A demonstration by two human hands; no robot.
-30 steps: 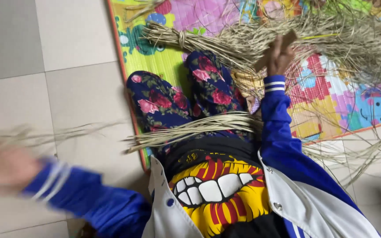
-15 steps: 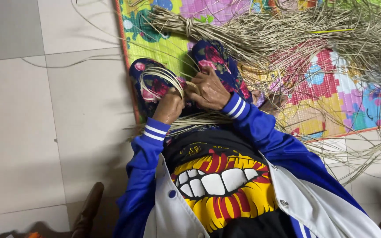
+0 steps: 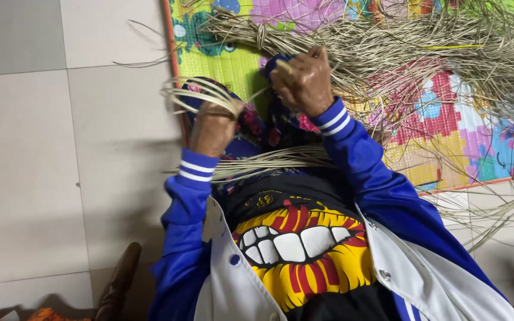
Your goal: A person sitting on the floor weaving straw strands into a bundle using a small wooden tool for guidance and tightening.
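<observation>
My left hand (image 3: 212, 126) grips a coiled loop of pale dry grass strands (image 3: 200, 95) above my left knee. My right hand (image 3: 304, 80) is closed on the other end of the strands, which run from the loop to it over my flowered trousers (image 3: 251, 128). Both arms are in blue sleeves with white cuff stripes. A flat bundle of the same strands (image 3: 269, 159) lies across my lap. A large loose heap of dry grass (image 3: 423, 47) spreads over the mat beyond my right hand.
I sit on a bright cartoon play mat (image 3: 447, 131) laid on pale floor tiles (image 3: 60, 148). Stray strands trail off the mat's near edge at the right (image 3: 489, 214). A brown object (image 3: 117, 285) lies on the floor by my left elbow.
Both hands have risen and moved apart. The loop in my left hand is now lifted higher, and my right hand has pulled its strands up and to the right.
</observation>
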